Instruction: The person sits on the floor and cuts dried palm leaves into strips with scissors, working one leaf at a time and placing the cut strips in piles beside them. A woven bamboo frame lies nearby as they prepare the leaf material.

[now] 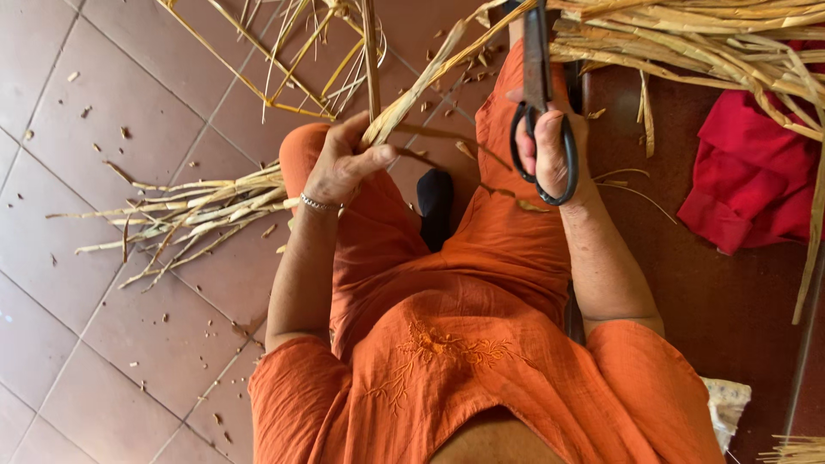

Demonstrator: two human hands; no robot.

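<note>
Head view: my left hand is closed around a pale reed stalk running toward one o'clock. My right hand grips black scissors, blades toward twelve. I judge the trimming midway: cut stalks lie at nine o'clock on the floor; an uncut bundle waits at two.

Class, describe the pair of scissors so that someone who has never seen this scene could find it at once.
Start at the person's orange lap and follow the right forearm up to the right hand. Its fingers pass through the loops of large black metal scissors, blades pointing away. They are the only dark metal thing among pale dry straw stalks.
</note>
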